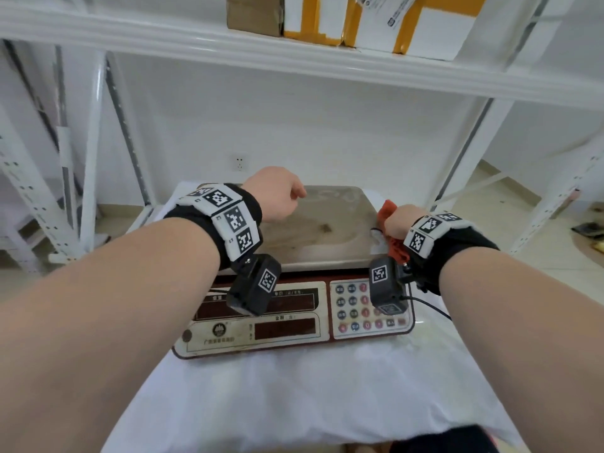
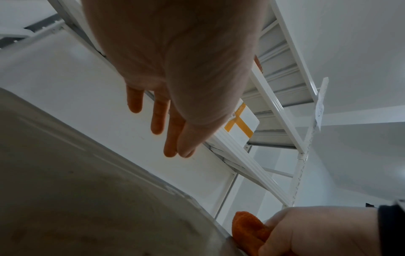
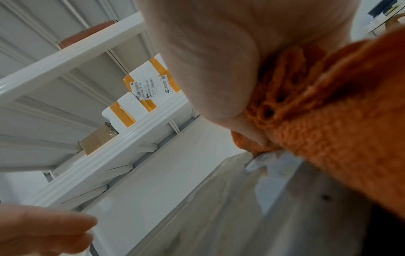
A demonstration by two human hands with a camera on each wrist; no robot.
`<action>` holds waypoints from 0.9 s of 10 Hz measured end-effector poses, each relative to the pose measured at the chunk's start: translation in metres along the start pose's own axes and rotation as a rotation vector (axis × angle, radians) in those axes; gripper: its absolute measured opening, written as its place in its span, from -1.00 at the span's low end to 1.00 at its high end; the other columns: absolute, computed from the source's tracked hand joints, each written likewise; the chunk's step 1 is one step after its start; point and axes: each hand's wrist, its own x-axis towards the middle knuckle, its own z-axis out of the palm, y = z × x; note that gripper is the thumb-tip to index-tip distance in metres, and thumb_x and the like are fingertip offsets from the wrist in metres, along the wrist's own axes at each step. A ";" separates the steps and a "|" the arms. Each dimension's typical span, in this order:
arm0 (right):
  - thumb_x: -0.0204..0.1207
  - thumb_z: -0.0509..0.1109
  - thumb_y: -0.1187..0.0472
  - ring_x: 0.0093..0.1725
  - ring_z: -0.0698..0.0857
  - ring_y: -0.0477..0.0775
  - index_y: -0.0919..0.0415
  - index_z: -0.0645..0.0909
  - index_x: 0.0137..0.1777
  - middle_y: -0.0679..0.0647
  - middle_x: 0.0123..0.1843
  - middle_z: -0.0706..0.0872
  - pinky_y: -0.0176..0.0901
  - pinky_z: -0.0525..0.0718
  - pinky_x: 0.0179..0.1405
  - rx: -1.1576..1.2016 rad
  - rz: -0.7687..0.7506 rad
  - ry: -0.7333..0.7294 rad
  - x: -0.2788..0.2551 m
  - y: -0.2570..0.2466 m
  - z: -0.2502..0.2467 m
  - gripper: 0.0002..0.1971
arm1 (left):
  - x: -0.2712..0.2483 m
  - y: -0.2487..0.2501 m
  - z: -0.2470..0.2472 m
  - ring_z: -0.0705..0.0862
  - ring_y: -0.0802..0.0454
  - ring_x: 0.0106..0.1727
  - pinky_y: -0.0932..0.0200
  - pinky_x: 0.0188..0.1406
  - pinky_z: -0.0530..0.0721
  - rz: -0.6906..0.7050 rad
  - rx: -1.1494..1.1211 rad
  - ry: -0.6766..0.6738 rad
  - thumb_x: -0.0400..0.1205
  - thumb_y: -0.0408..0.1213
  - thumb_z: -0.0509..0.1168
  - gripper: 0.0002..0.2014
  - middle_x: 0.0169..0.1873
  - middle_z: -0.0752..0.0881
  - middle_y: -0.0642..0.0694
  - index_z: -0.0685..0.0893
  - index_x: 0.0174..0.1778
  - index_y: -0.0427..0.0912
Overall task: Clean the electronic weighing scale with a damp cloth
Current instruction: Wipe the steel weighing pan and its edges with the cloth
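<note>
White metal shelving (image 1: 294,57) overhead, loaded with white parcels taped in yellow (image 1: 385,21) and a brown cardboard box (image 1: 255,14); below it, a table draped in white cloth (image 1: 294,397). On that cloth, an electronic weighing scale with a stained steel pan and a red-trimmed front panel (image 1: 327,230), long axis running left to right, display windows and round-button keypad (image 1: 362,308) facing the wearer, pan toward the wall. Above the pan's far left corner, the left hand (image 1: 277,194), its fingers (image 2: 157,117) straight and relaxed in the left wrist view, gripping nothing, apart from the steel. At the pan's right edge, the right hand (image 1: 398,220) curled tight around a bunched orange terry cloth (image 1: 397,248), tufts showing above and below the fist. Black cable (image 1: 431,305) trailing off the scale's right side. Wrist cameras and marker bands partly covering the display in the head view. Right wrist view alone: cloth folds (image 3: 328,121) pressed close to the pan's rim, a dark speck on the steel, printed labels on the parcels.
</note>
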 end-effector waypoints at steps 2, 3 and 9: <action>0.51 0.31 0.34 0.23 0.67 0.19 0.25 0.55 0.34 0.19 0.26 0.64 -0.05 0.68 0.13 0.266 -0.024 -0.053 0.029 -0.020 -0.007 -0.62 | 0.028 -0.012 -0.006 0.58 -0.02 0.33 0.17 0.38 0.45 -0.008 0.040 -0.014 0.65 -0.39 0.13 -0.63 0.27 0.68 -0.05 0.63 0.34 -0.10; 0.54 0.29 0.33 0.24 0.66 0.20 0.28 0.54 0.35 0.18 0.29 0.63 -0.06 0.68 0.12 0.260 -0.030 -0.073 0.046 -0.026 -0.006 -0.63 | 0.042 -0.013 -0.007 0.57 -0.01 0.35 0.11 0.41 0.47 -0.004 0.043 -0.029 0.65 -0.37 0.13 -0.63 0.28 0.67 -0.03 0.63 0.34 -0.07; 0.54 0.27 0.41 -0.31 0.59 -0.06 0.31 0.47 0.42 0.12 0.01 0.59 -0.51 0.48 -0.71 0.247 0.005 -0.211 0.037 -0.011 -0.022 -0.58 | 0.041 0.000 -0.011 0.60 -0.01 0.31 0.15 0.37 0.50 -0.037 0.095 -0.148 0.63 -0.39 0.16 -0.62 0.27 0.68 -0.06 0.60 0.37 -0.12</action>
